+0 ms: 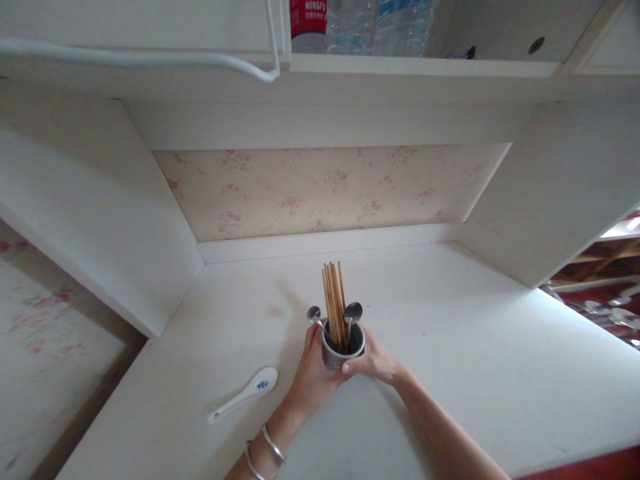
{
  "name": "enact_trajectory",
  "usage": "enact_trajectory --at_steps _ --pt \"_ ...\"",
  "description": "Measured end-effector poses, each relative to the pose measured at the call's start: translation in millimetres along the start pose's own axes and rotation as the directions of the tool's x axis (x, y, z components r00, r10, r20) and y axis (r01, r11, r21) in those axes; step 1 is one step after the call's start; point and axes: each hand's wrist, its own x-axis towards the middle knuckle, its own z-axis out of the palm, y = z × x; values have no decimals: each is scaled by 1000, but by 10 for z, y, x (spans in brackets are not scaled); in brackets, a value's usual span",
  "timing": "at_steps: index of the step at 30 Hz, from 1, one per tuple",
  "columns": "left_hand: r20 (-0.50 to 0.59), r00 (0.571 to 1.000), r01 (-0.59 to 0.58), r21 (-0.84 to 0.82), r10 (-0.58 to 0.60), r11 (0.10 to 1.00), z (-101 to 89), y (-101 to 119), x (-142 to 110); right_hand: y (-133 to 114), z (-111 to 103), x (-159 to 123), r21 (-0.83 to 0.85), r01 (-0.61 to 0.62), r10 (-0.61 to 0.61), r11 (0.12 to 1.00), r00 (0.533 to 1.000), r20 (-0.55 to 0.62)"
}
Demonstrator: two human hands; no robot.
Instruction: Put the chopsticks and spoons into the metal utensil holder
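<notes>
A small grey cup [336, 357] stands on the white desk top [450, 347], filled with wooden chopsticks [334, 300] and two metal spoons [352, 313] standing bowl-up. My left hand [313, 380] wraps round the cup's left side. My right hand [373, 363] grips its right side, with the thumb across the front. Both hands are closed on the cup. Two bangles sit on my left wrist.
A white ceramic spoon [245, 395] with a blue mark lies on the desk to the left. Cabinet walls enclose the desk left and right, with floral paper behind. Bottles [370, 23] stand on the shelf above. A white cable [150, 59] hangs there.
</notes>
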Motion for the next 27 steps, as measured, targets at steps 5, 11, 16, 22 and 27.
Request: enact_trajectory --at_steps 5,11,16,22,27 --pt "-41 999 12 340 2 940 -161 7 -188 93 -44 -8 -75 21 -25 997 998 -53" --pt "-322 944 205 729 64 653 -873 87 -594 144 -55 -13 -106 18 -26 994 997 -73" --pt "-274 960 277 884 -64 378 -1449 104 -658 167 -74 -25 -164 -3 -15 986 995 -103" --pt "-96 899 214 948 -426 237 -1506 186 -590 210 -78 -42 -139 -1 -14 990 994 -106" --pt "-64 864 199 955 -500 222 -1415 206 -527 218 -53 -51 -109 5 -17 994 994 -112"
